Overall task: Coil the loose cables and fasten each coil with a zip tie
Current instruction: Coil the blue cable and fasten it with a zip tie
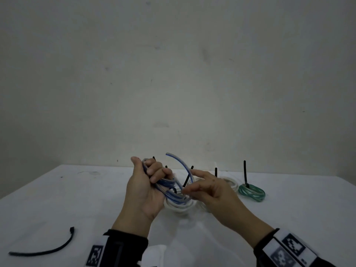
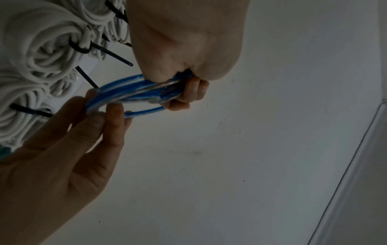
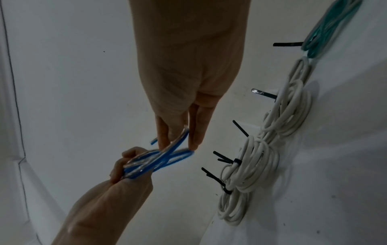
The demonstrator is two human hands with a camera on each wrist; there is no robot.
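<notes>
At the far left of the surface [image 1: 57,199] a loose black zip tie [image 1: 44,247] lies curved and unused, well apart from everything else. It looks like the one meant for the coil now in hand.

Next comes the left hand [image 1: 146,189], raised above the surface with its fingers curled round the gathered loops of the blue cable [image 1: 173,187]. The grip bunches the loops at one side, and the free end [image 1: 173,157] arcs up and over toward the right.

The right hand [image 1: 210,191] meets the coil from the other side, pinching one loop between thumb and fingertips [image 3: 193,142] while the rest of its fingers stay fairly straight. To finish this step well, I would guide the free end round along the existing loops so it lies flat with them, keep the left hand's squeeze firm so the loops do not spring apart, and only then reach for the tie.

Behind and under both hands lie white cable coils [image 1: 179,207], each already bound with a black tie whose tail sticks up. Farthest right sits a green cable coil [image 1: 252,191], also tied, its tail [image 1: 245,172] standing upright
</notes>
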